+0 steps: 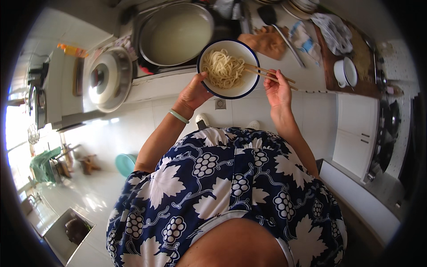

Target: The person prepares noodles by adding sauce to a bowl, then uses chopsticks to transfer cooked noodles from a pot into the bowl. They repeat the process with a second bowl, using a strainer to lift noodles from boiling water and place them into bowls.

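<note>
My left hand [195, 90] grips the near left rim of a white bowl with a dark blue rim [250, 83], its thumb over the edge. A heap of pale noodles [223, 68] fills much of the bowl. In my right hand [278, 88] is a pair of wooden chopsticks [272, 74], and their tips reach into the bowl at the noodles' right side. Just beyond the bowl, to the left, a wide metal pan [176, 35] of cloudy liquid sits on the stove. The bowl overlaps the counter's front edge in view.
A metal lid with a dark knob [110, 80] lies left of the stove. Right of the bowl are a brown cloth [267, 41], a black spatula [283, 33] and a white enamel mug [345, 72] on a wooden board. A teal basin [125, 164] stands on the floor.
</note>
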`<state>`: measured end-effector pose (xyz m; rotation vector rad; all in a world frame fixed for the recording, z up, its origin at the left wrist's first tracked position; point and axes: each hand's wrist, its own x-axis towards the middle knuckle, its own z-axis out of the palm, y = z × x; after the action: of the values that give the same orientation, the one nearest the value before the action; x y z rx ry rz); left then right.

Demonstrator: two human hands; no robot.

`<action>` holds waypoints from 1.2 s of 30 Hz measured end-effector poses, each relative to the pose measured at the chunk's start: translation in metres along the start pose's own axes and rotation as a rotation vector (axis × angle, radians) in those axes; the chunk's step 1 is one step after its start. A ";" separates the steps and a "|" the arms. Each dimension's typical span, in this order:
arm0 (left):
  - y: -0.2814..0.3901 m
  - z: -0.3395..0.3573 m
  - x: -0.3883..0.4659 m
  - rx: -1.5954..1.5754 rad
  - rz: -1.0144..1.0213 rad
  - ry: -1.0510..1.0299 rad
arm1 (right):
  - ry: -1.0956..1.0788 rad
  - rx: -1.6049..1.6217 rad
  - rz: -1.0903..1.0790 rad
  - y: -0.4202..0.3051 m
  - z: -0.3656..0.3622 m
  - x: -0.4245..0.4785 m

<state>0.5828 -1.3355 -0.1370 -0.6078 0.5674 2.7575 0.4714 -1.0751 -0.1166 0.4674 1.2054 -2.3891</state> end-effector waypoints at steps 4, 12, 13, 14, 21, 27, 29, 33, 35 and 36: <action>-0.006 -0.021 0.024 -0.092 -0.141 -0.120 | 0.016 0.105 -0.067 0.008 -0.030 -0.009; -0.007 -0.033 0.112 -0.155 -0.375 -0.310 | 0.188 0.094 -0.475 0.007 0.007 -0.003; -0.025 -0.007 0.100 -0.125 -0.390 -0.321 | 0.170 0.007 -0.504 -0.011 0.002 -0.027; -0.044 0.018 0.090 -0.096 -0.406 -0.330 | 0.160 -0.147 -0.513 -0.034 -0.005 -0.056; -0.047 0.072 0.144 0.176 -0.551 -0.468 | 0.341 -0.614 -0.860 -0.083 -0.003 -0.143; -0.089 0.132 0.192 0.224 -0.754 -0.583 | 0.659 -0.575 -0.800 -0.076 -0.024 -0.159; -0.124 0.168 0.214 0.195 -0.862 -0.613 | 0.727 -0.647 -0.814 -0.104 -0.043 -0.166; -0.184 0.207 0.264 0.259 -0.984 -0.684 | 0.968 -0.474 -0.955 -0.159 -0.075 -0.178; -0.218 0.231 0.271 0.303 -0.995 -0.677 | 0.960 -0.331 -0.986 -0.182 -0.101 -0.196; -0.230 0.242 0.282 0.352 -1.008 -0.648 | 0.978 -0.241 -1.049 -0.186 -0.112 -0.197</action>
<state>0.3275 -0.9809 -0.1339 0.1078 0.4015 1.6825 0.5567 -0.8418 0.0386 1.2440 2.6501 -2.7707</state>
